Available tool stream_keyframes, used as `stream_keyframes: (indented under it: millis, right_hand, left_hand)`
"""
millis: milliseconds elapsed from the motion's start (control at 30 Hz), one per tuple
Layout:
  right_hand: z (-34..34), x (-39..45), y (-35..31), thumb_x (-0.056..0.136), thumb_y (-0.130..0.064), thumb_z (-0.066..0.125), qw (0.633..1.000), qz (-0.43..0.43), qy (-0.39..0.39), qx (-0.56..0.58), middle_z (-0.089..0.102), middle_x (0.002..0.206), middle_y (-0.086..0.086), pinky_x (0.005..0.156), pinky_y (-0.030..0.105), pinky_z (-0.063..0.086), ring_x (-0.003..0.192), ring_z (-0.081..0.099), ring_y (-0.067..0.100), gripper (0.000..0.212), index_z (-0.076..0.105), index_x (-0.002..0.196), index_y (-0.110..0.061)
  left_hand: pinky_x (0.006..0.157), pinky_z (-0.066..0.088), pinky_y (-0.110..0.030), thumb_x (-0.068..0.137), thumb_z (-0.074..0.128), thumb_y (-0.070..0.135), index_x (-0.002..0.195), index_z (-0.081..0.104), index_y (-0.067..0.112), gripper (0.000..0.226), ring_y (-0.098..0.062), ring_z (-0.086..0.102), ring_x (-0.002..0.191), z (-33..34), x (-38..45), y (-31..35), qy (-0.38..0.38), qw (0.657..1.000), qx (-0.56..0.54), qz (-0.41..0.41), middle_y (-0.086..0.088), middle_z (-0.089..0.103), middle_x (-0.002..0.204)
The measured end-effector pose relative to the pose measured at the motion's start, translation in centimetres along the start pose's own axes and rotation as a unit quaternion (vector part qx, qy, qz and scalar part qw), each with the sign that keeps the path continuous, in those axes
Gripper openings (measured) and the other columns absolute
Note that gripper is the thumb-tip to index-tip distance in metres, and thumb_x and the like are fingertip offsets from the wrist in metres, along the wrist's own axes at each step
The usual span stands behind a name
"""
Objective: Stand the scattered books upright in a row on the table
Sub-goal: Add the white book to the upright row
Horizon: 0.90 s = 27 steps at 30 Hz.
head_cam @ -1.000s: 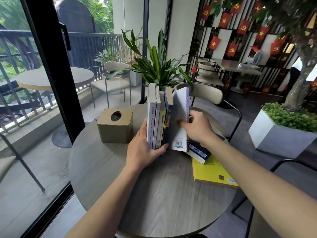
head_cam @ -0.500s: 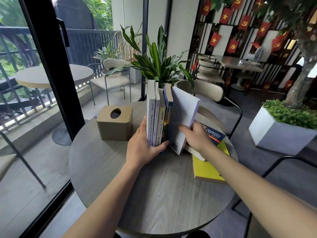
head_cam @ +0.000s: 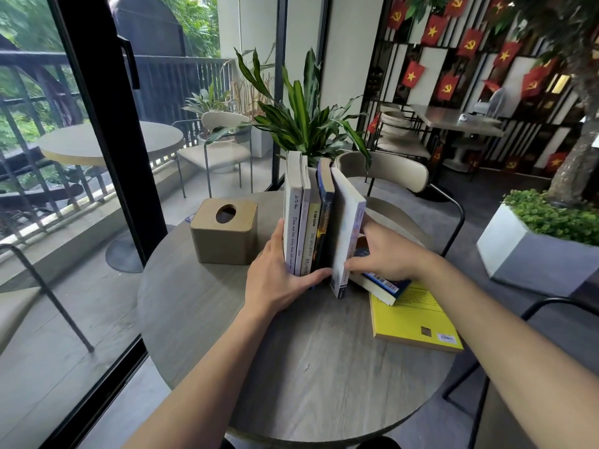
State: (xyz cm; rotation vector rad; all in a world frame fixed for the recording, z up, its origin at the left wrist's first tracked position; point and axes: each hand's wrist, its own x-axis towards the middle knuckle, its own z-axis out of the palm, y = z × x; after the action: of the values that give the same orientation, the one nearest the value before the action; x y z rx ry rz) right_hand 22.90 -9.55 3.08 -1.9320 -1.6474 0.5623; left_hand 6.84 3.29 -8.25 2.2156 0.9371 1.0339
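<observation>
Several books [head_cam: 308, 218] stand upright in a row on the round grey table [head_cam: 291, 367]. My left hand [head_cam: 278, 277] presses flat against the row's left side, thumb across its front. A pale grey book [head_cam: 345, 234] leans against the row's right end, its top tilted left. My right hand [head_cam: 385, 254] holds this book near its bottom, thumb on the front edge. Under and beside that hand lie a dark blue book [head_cam: 385, 283] and, beneath it, a flat yellow book [head_cam: 418, 319].
A tan tissue box [head_cam: 223, 234] sits left of the row. A potted plant [head_cam: 301, 118] and a chair [head_cam: 398, 176] stand behind the table. A glass door with black frame [head_cam: 97, 124] is at left, a white planter [head_cam: 525, 254] at right.
The pale grey book has swung from tilted open toward the right to nearly upright against the row. My right hand moved lower along it. My left hand stayed put.
</observation>
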Motion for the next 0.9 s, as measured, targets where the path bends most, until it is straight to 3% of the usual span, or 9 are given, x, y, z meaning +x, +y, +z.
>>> stream_keyframes:
  millis: [67, 167, 367, 567, 733, 900]
  right_hand:
    - [0.1, 0.0, 0.2, 0.083, -0.012, 0.075, 1.0, -0.006, 0.008, 0.018, 0.052, 0.137, -0.008, 0.098, 0.032, 0.051, 0.122, 0.054, 0.012, 0.078, 0.031, 0.141, -0.038]
    - [0.6, 0.1, 0.1, 0.084, -0.007, 0.074, 0.999, -0.004, 0.011, 0.051, 0.055, 0.131, -0.007, 0.082, 0.041, 0.06, 0.113, 0.061, 0.016, 0.083, 0.03, 0.141, -0.047]
    - [1.9, 0.9, -0.2, 0.087, 0.005, 0.066, 0.99, 0.008, 0.025, 0.142, 0.056, 0.113, -0.012, 0.069, 0.032, 0.062, 0.089, 0.071, 0.014, 0.08, 0.031, 0.146, -0.037]
    - [3.0, 1.6, 0.0, 0.087, 0.009, 0.064, 0.977, 0.025, 0.057, 0.202, 0.056, 0.117, -0.004, 0.064, 0.026, 0.06, 0.089, 0.07, 0.013, 0.092, 0.019, 0.154, -0.036]
    - [3.5, 1.7, 0.5, 0.087, 0.007, 0.065, 0.975, 0.036, 0.067, 0.208, 0.057, 0.121, -0.001, 0.067, 0.027, 0.061, 0.092, 0.07, 0.015, 0.091, 0.021, 0.154, -0.036]
    - [3.9, 1.8, 1.1, 0.083, 0.008, 0.07, 0.976, 0.041, 0.09, 0.196, 0.056, 0.13, 0.01, 0.075, 0.043, 0.062, 0.101, 0.069, 0.027, 0.095, 0.023, 0.154, -0.036]
  left_hand:
    - [0.099, 0.05, -0.041, 0.054, 0.063, 0.093, 0.154, 0.024, 0.026, 0.127, -0.013, 0.055, 0.124, 0.0, 0.0, 0.1, -0.003, 1.0, -0.009, -0.001, 0.006, 0.054, 0.14]
    - [0.099, 0.05, -0.04, 0.053, 0.067, 0.091, 0.154, 0.023, 0.027, 0.128, -0.013, 0.055, 0.124, -0.2, -0.1, 0.3, -0.002, 1.0, -0.023, 0.003, 0.006, 0.054, 0.141]
    - [0.099, 0.051, -0.04, 0.047, 0.069, 0.09, 0.155, 0.022, 0.027, 0.133, -0.014, 0.055, 0.124, -0.4, -0.3, 0.7, -0.004, 1.0, -0.027, 0.001, 0.005, 0.054, 0.141]
    - [0.093, 0.053, -0.036, 0.053, 0.078, 0.077, 0.154, 0.026, 0.024, 0.125, -0.012, 0.057, 0.12, -0.3, -0.2, 0.6, 0.003, 1.0, -0.01, 0.01, 0.007, 0.057, 0.136]
    - [0.091, 0.052, -0.031, 0.054, 0.085, 0.069, 0.153, 0.028, 0.027, 0.121, -0.011, 0.06, 0.115, -0.5, -0.2, 0.7, 0.009, 1.0, -0.019, 0.009, 0.009, 0.062, 0.132]
    - [0.093, 0.054, -0.033, 0.05, 0.083, 0.075, 0.153, 0.029, 0.027, 0.126, -0.011, 0.061, 0.115, -0.5, -0.1, 0.8, -0.004, 1.0, -0.011, 0.009, 0.01, 0.063, 0.131]
